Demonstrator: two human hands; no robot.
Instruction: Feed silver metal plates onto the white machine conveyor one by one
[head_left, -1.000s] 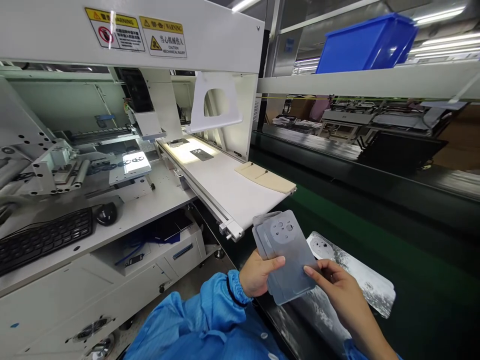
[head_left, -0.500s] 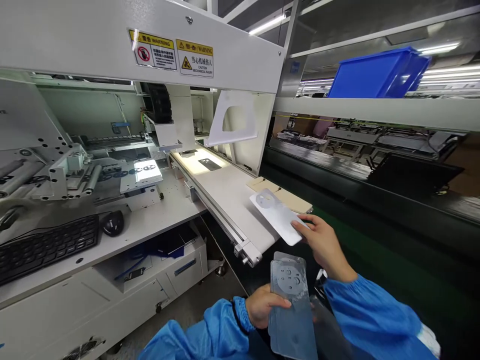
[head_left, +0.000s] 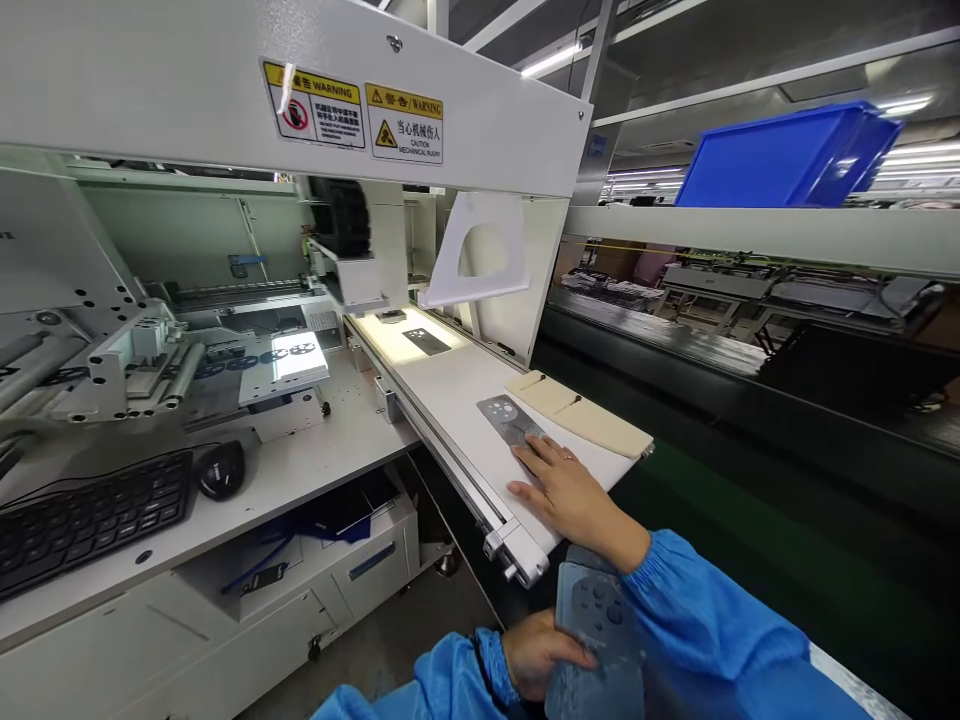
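My right hand (head_left: 559,488) lies with fingers spread and palm down on a grey phone back panel (head_left: 501,414), which rests flat on the white conveyor belt (head_left: 450,392). Its fingers cover the near part of that panel; the round camera area with holes faces the machine. Lower down, my left hand (head_left: 541,652) grips a small stack of blue-grey phone back panels (head_left: 596,655), thumb on top, just past the belt's near end. My right forearm hides part of the stack's upper corner. Another dark phone back panel (head_left: 427,342) lies farther up the belt, on the lit yellow area.
A beige guide plate (head_left: 577,412) borders the belt's right side. The white machine cover (head_left: 480,130) with warning labels spans above. At left are a keyboard (head_left: 97,505), a mouse (head_left: 221,470) and a roller feeder with dark discs (head_left: 255,362). A blue bin (head_left: 765,155) sits on the right shelf.
My right hand has brought a panel from the air down onto the belt, where it now lies flat under my fingers. My left hand still holds the stack. The view has shifted slightly.
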